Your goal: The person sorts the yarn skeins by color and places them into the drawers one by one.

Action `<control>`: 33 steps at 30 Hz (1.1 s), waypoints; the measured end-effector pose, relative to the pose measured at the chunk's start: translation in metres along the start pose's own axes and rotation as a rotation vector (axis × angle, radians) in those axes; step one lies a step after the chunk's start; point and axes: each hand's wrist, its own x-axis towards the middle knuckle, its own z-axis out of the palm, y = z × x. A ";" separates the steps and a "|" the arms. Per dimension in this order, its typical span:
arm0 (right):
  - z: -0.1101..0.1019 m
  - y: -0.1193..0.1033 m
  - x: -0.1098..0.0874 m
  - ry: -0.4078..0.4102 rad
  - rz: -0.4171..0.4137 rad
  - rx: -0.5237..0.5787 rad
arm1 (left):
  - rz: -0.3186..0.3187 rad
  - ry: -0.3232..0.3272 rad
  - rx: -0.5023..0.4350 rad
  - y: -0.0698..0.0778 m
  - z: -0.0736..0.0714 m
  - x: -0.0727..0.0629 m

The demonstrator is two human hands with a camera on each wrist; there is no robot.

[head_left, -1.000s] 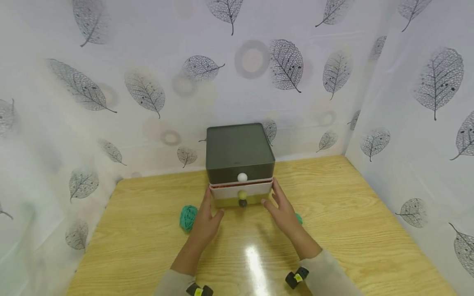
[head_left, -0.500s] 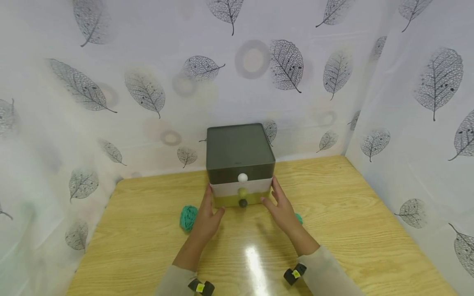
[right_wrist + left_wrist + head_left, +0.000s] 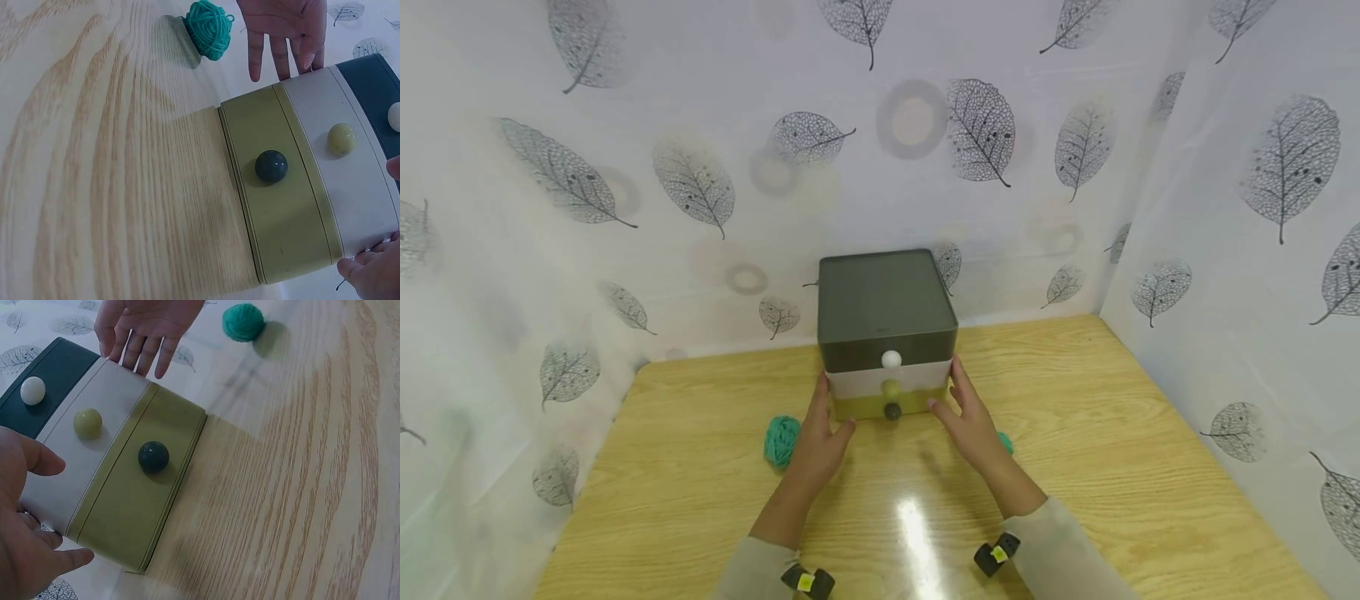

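Note:
A three-tier drawer box [image 3: 883,296] stands against the back wall, with its dark green, white and olive drawers all flush. Each front bears a round knob: white [image 3: 891,359], yellow-green [image 3: 87,424] and dark green [image 3: 271,166]. My left hand [image 3: 817,446] lies along the box's left side with fingers extended, its thumb held away in front. On the opposite side my right hand [image 3: 976,435] touches the box near the white drawer, fingers extended and thumb near the lower front corner. Neither hand wraps round a knob.
One green yarn ball [image 3: 781,442] lies on the wooden table [image 3: 685,492] left of my left hand. A second yarn ball [image 3: 243,322] sits beyond my right hand, mostly hidden in the head view. Leaf-patterned sheeting [image 3: 737,92] encloses the back and sides.
The white middle drawer stood slightly out a second ago, showing a red strip inside along its top. It has slid back flush, and the hands have stayed beside the box.

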 end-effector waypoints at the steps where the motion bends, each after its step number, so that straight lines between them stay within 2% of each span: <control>1: 0.000 0.000 0.000 0.003 0.000 0.000 | 0.002 0.001 -0.006 0.000 0.000 0.000; 13: -0.001 0.004 0.002 -0.002 -0.015 0.017 | 0.013 0.004 -0.058 0.002 0.000 0.000; 23: 0.000 0.003 0.003 0.001 -0.013 0.027 | 0.022 0.049 -0.125 0.002 -0.002 0.004; 28: 0.002 0.005 -0.001 0.015 0.060 0.043 | 0.010 0.073 -0.161 0.004 -0.008 0.008; 33: 0.005 0.007 -0.006 0.053 0.187 0.071 | 0.058 0.111 -0.204 0.010 -0.017 0.012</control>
